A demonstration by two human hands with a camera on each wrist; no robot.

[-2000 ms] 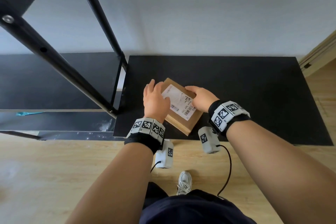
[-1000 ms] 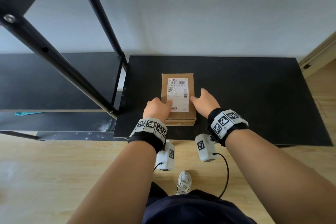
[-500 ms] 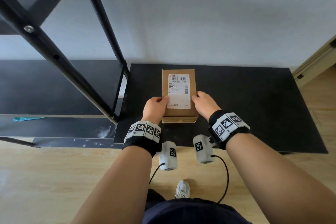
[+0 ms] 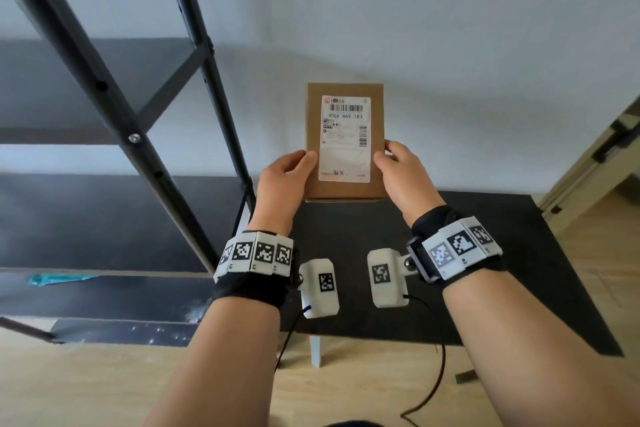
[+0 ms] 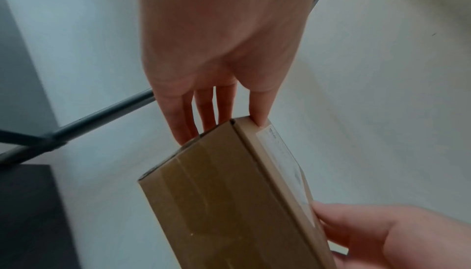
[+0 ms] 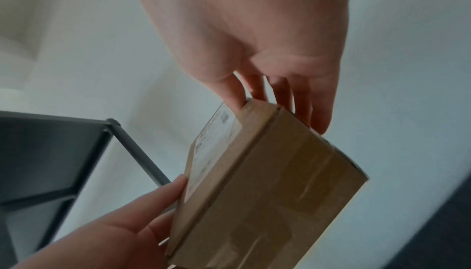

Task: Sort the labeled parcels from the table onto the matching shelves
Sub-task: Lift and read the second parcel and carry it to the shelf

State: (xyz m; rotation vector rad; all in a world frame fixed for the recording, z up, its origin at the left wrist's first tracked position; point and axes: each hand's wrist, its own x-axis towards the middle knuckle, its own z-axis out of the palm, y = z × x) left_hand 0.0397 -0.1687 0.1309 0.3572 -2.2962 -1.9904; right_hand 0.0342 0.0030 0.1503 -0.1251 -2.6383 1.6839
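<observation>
Parcel (image 4: pixel 344 142): held clear above worktop (image 4: pixel 519 270), label facing up.
Left hand (image 4: pixel 282 180): pinched on left edge.
Right hand (image 4: pixel 403 173): pinched on right edge.
Risk: slip likely if thumb pressure is eased.

Soft daylight, blurred wrist views (edges bent)

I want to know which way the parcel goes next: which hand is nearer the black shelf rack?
Left. The left hand holds the parcel on the side facing the shelf rack; the right hand holds the parcel's far side, away from the rack.
</observation>
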